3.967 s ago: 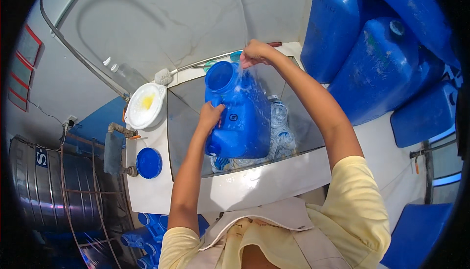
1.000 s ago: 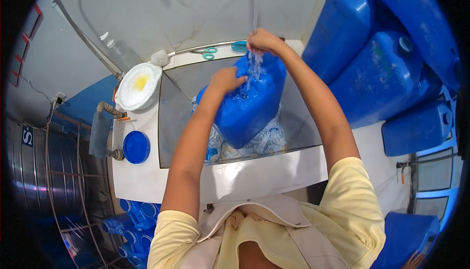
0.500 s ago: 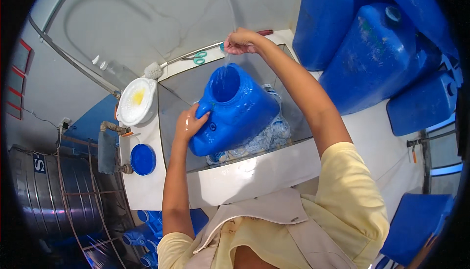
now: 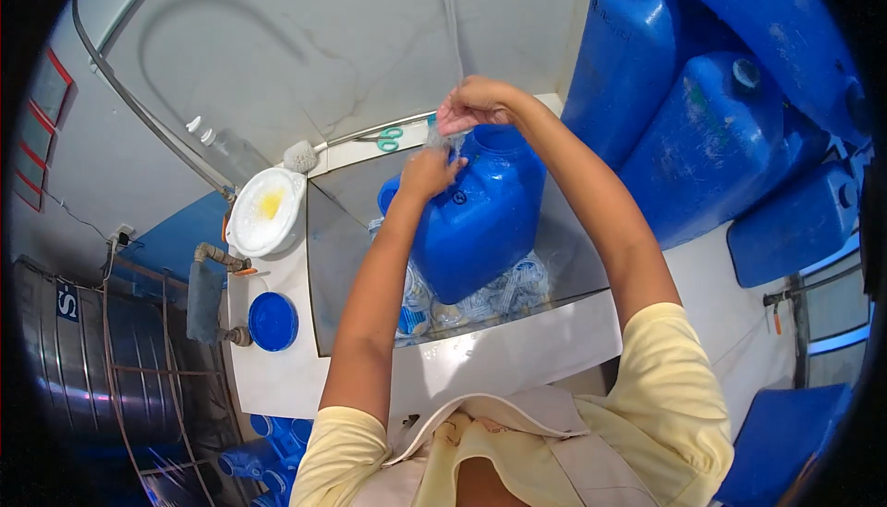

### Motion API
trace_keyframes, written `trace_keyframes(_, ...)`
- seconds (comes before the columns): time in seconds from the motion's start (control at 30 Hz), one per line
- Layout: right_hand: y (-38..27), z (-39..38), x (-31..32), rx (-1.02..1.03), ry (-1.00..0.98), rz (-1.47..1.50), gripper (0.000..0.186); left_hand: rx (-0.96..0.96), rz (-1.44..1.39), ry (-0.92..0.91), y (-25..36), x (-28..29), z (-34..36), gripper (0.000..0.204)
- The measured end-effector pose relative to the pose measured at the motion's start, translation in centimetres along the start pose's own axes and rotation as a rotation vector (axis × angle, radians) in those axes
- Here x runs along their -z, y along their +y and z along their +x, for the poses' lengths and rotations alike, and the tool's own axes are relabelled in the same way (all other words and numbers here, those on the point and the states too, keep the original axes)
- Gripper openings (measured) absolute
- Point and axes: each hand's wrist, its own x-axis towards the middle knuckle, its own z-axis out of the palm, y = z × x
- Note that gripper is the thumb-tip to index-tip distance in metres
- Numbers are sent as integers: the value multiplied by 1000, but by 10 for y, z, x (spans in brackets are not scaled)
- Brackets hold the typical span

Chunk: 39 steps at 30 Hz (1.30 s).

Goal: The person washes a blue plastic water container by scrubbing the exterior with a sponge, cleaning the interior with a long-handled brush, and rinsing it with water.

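A large blue jug [image 4: 485, 230] with a wide round mouth stands nearly upright in the sink [image 4: 346, 258], above several wet clear bottles [image 4: 517, 283]. My right hand [image 4: 476, 105] is closed on a thin hose [image 4: 450, 22] behind the jug's mouth. Clear water sprays down from it beside the mouth. Over the jug's left shoulder is my left hand [image 4: 428, 175], its thumb apart from the fingers, off the jug's handle [image 4: 386, 195]. Whether its fingertips touch the jug is hard to see.
To the left are a white basin [image 4: 266, 213] with a yellow patch, a blue lid [image 4: 273, 320] and a pipe [image 4: 211, 253]. Green-handled scissors [image 4: 390, 139] and a round-headed brush [image 4: 300, 156] lie along the back ledge. Big blue jugs [image 4: 702, 138] crowd the right.
The jug has turned from tilted to nearly upright, shifting right. My left hand has left its side and moved up and right toward the water. The hose hand has moved slightly right and down.
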Motion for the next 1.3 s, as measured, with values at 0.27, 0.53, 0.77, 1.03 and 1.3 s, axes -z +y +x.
trace_keyframes(0.27,62,-4,-6,156,16,-1469,45,130,-91,-98,-7,-14,-17,56)
trace_keyframes(0.53,141,-32,-12,839,657,-1464,62,126,-448,205,-26,-13,-111,44)
trace_keyframes(0.77,84,-33,-84,840,657,-1448,59,1047,-1242,137,-156,-64,-232,61)
trace_keyframes(1.03,-70,-70,-63,945,976,-1185,37,707,-1950,422,-108,2,-217,65)
trace_keyframes(1.3,-52,-69,-77,445,831,-989,40,722,-1520,535,-62,132,-322,67)
